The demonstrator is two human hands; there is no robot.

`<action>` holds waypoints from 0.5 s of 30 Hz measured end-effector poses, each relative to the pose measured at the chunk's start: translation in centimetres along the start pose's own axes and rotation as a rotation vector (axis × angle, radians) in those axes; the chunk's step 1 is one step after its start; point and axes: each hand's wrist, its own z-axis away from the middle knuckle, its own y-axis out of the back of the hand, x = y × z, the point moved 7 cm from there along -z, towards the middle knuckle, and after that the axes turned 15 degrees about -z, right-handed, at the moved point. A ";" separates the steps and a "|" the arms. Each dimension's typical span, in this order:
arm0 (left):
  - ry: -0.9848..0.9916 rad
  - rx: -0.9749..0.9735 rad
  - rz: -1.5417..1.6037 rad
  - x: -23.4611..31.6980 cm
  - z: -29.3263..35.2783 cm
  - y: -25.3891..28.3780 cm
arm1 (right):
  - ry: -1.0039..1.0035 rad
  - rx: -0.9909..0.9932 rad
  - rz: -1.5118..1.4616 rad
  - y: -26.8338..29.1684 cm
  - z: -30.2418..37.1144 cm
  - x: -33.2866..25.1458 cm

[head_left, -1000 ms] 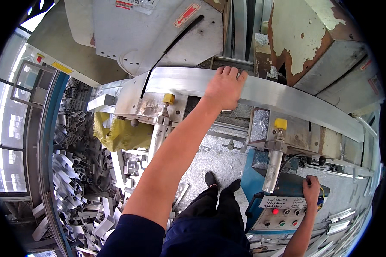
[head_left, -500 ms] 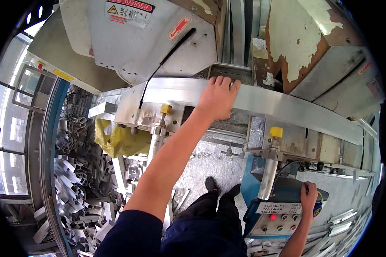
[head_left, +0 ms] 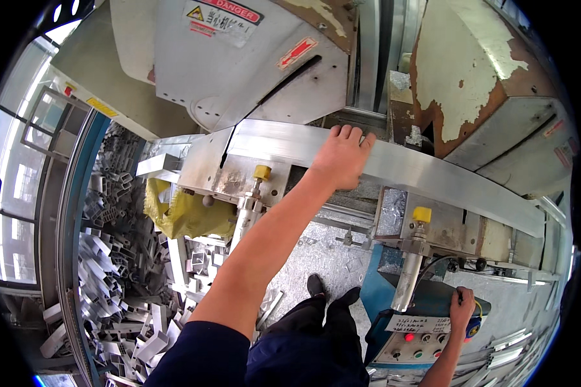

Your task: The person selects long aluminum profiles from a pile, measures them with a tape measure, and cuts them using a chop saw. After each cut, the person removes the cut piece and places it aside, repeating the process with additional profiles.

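A long, flat aluminium profile (head_left: 426,164) lies across the machine bed, seeming bowed through the fisheye. Over its middle is my left hand (head_left: 343,158), fingers bent over the far edge and gripping it. Far down on the right, my right hand (head_left: 461,308) is closed at the top edge of a blue control box (head_left: 426,290); whatever lies inside its fingers is hidden. Two clamp cylinders with yellow caps, the left clamp (head_left: 248,206) and the right clamp (head_left: 412,264), stand at the near side of the profile, one on either side of my left hand.
Behind the profile rise a grey slotted saw guard (head_left: 252,71) and a second guard with peeling paint (head_left: 471,77). Aluminium offcuts (head_left: 110,277) are heaped at left, beside a yellow sack (head_left: 187,209). Long profiles (head_left: 510,348) lie at lower right. My feet stand between.
The view has shifted slightly, so the machine appears a little farther right. Both hands keep their places on the profile and at the control box.
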 end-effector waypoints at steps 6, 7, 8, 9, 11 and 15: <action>-0.006 -0.003 0.016 -0.2 -0.3 0.4 | 0.023 0.037 0.004 0.0 0.3 -0.7; -0.024 0.006 0.043 0.6 -0.7 0.2 | -0.018 0.041 0.027 0.8 0.7 -0.4; 0.002 0.015 -0.003 0.1 -0.4 -0.8 | 0.034 0.042 0.092 0.0 0.4 0.1; 0.007 0.012 0.081 -0.6 -0.2 -2.5 | -0.042 -0.014 0.093 -0.5 -0.1 -0.4; 0.015 0.025 -0.017 -1.1 0.2 -1.3 | -0.026 -0.010 0.122 -0.6 -0.7 -1.8; 0.065 -0.015 -0.047 -1.4 0.2 -0.1 | -0.090 -0.038 0.004 -0.1 -2.0 -2.2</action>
